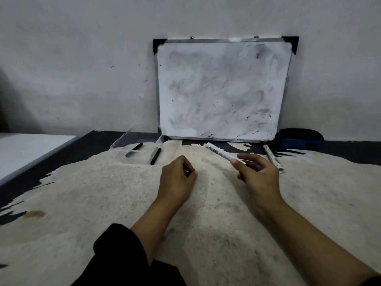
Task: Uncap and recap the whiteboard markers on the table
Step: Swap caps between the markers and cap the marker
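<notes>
My right hand [256,172] grips a white whiteboard marker [219,152] by its near end, and the marker points up and to the left, above the table. My left hand [177,178] rests on the worn table [103,193] with its fingers curled; whether it holds a cap I cannot tell. A second white marker [272,157] lies on the table just right of my right hand. Two black markers lie at the back left: one [134,149] inside a clear tray, the other [156,156] beside its right wall.
A smudged whiteboard [222,89] leans against the wall at the back. A dark blue eraser [299,139] sits at its lower right. The clear plastic tray [121,141] stands at the back left. A white surface [26,149] adjoins the table on the far left.
</notes>
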